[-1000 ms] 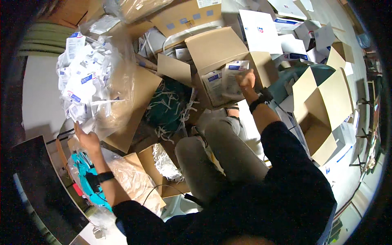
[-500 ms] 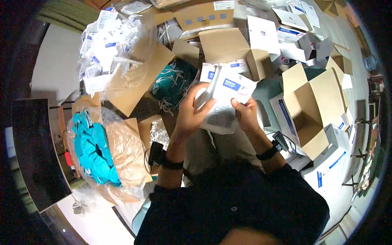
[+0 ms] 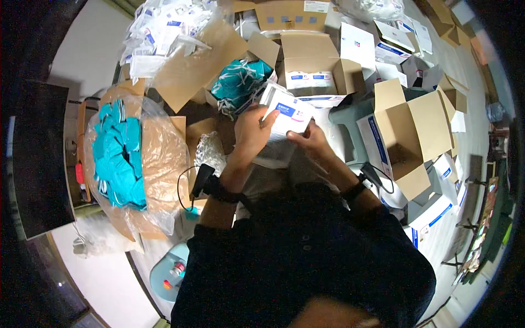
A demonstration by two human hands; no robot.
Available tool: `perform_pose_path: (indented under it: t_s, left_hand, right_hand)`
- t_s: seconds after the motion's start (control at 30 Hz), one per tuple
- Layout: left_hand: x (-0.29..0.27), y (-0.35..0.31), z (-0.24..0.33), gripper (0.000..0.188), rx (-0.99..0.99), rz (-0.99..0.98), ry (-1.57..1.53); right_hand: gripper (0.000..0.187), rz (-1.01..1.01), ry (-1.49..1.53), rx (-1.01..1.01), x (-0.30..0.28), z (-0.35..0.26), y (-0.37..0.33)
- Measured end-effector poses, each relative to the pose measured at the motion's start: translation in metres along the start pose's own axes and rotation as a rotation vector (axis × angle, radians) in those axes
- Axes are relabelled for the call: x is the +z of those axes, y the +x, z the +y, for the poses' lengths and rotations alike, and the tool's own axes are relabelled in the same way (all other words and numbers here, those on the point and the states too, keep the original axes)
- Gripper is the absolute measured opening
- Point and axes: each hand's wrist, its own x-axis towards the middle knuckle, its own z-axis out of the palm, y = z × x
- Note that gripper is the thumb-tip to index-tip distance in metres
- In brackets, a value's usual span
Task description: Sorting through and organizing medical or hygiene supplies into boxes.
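Between my two hands is a stack of white packets [image 3: 296, 123] with a blue label on the top one, held low in front of my body. My left hand [image 3: 252, 133] grips its left side, thumb lying on the top. Along the near right edge, my right hand [image 3: 313, 141] pinches the stack with thumb and fingers; some fingertips are hidden beneath. Just beyond the packets stands an open cardboard carton [image 3: 309, 48] with more white, blue-labelled packets [image 3: 311, 82] inside. Left of it, teal cloth items with white ties [image 3: 240, 82] lie in another box, near my left hand.
A clear plastic bag [image 3: 158, 169] holds teal cloth items [image 3: 116, 158] at the left. White packets [image 3: 169, 27] heap at the far left. On the right stand an open carton [image 3: 407, 142] and a grey-green stool [image 3: 350, 128]. A pale blue stool [image 3: 164, 273] carries a bottle.
My view has shifted, showing more of the packets inside the far carton. The packets in my hands, spread apart before, now lie closer together as a stack. Both hands keep their hold.
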Motion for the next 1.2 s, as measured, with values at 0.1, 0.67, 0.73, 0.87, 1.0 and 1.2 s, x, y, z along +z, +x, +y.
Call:
perform_pose_path:
  t_s: [0.1,0.67,0.73,0.87,1.0,1.2]
  left_hand:
    - [-0.01,-0.016,0.005,0.021,0.192,0.106,0.176]
    - [0.054,-0.048,-0.022,0.025,0.293,0.14,0.252]
    - [0.036,-0.063,0.021,0.014,0.429,0.085,0.55]
    - [0.008,-0.073,0.032,0.011,0.086,-0.161,0.099]
    - [-0.012,-0.08,0.03,0.011,0.247,0.126,0.154]
    - [-0.003,-0.073,-0.014,0.019,0.256,0.035,0.212]
  right_hand:
    - [0.051,0.475,-0.424,-0.349,-0.003,-0.048,-0.013]
    - [0.017,0.43,-0.028,-0.244,0.035,0.037,0.053]
    - [0.014,0.479,-0.144,0.137,0.019,0.037,0.051]
    - [0.014,0.547,-0.242,0.24,-0.012,0.053,0.048]
    - [0.013,0.23,-0.174,0.114,-0.02,0.062,0.033]
    - [0.021,0.214,-0.248,-0.36,0.001,-0.03,-0.003]
